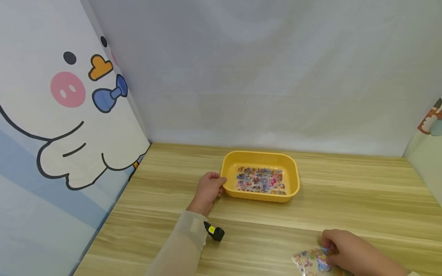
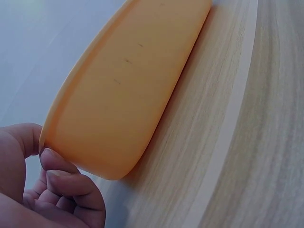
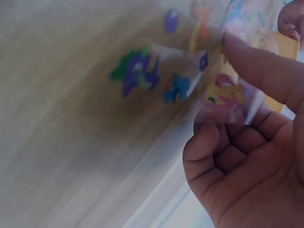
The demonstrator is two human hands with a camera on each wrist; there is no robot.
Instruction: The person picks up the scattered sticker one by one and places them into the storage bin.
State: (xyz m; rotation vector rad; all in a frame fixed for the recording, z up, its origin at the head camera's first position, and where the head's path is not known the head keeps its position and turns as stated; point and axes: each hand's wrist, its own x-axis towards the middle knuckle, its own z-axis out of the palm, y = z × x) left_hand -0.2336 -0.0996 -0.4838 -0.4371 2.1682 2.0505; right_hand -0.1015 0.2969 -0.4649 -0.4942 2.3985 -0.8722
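A yellow plastic tray [image 1: 257,196] sits on the table, with a clear sheet of small colourful cartoon stickers [image 1: 260,180] lying flat inside. My left hand [image 1: 206,191] pinches the tray's left rim between thumb and fingers; the left wrist view shows the tray's outer wall [image 2: 123,95] beside the hand [image 2: 61,185]. Near the table's front, right of the tray, my right hand [image 1: 352,251] holds another transparent sticker sheet [image 1: 309,262]. Pony-like figures show on that sheet [image 3: 178,88] in the right wrist view, where thumb and curled fingers [image 3: 202,142] grip its edge.
The wood-grain table [image 1: 138,214] meets a pale cloth backdrop [image 1: 276,76] behind the tray. On the left hangs a cloth panel [image 1: 41,115] with a cartoon bird. A small black device with a yellow mark [image 1: 215,231] is at the left wrist.
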